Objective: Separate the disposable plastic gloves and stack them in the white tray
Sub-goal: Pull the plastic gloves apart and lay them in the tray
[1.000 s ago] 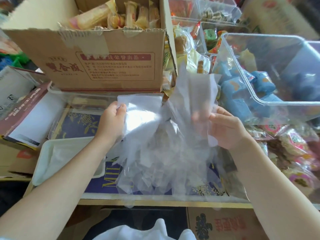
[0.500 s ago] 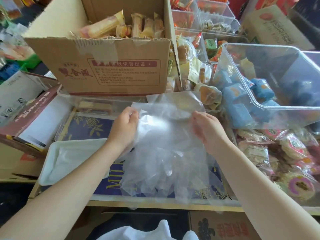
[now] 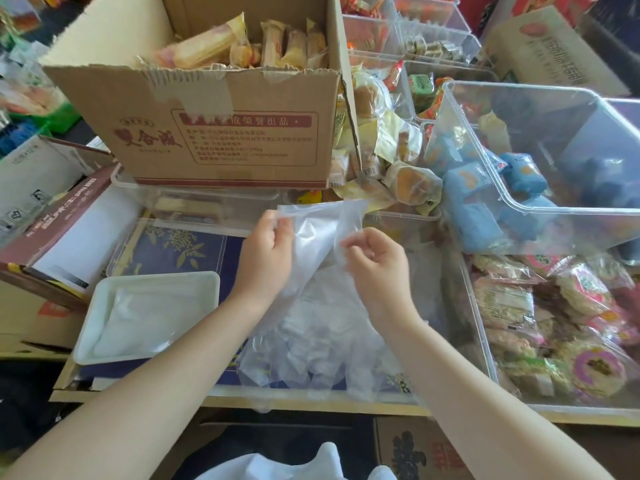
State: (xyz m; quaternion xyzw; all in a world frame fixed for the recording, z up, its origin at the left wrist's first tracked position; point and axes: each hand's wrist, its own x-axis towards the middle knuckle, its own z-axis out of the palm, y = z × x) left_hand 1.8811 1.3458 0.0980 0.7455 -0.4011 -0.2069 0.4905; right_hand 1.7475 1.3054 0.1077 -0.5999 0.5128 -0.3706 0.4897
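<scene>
Near the middle of the tabletop, down from up high a second ago: bunch of gloves, now low and close to the white tray by the left front edge. Means peeling one off can start. Left hand, fingers curled tight, pinching the top edge. Right hand, fingers bent narrow, nipping a thin layer. Some gloves in the tray already.

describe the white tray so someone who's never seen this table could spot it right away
Find the big cardboard box of wrapped snacks at the back. Nearer the person, left of the left hand, sits the white tray: shallow, opaque, unlike the clear bins around it.
</scene>
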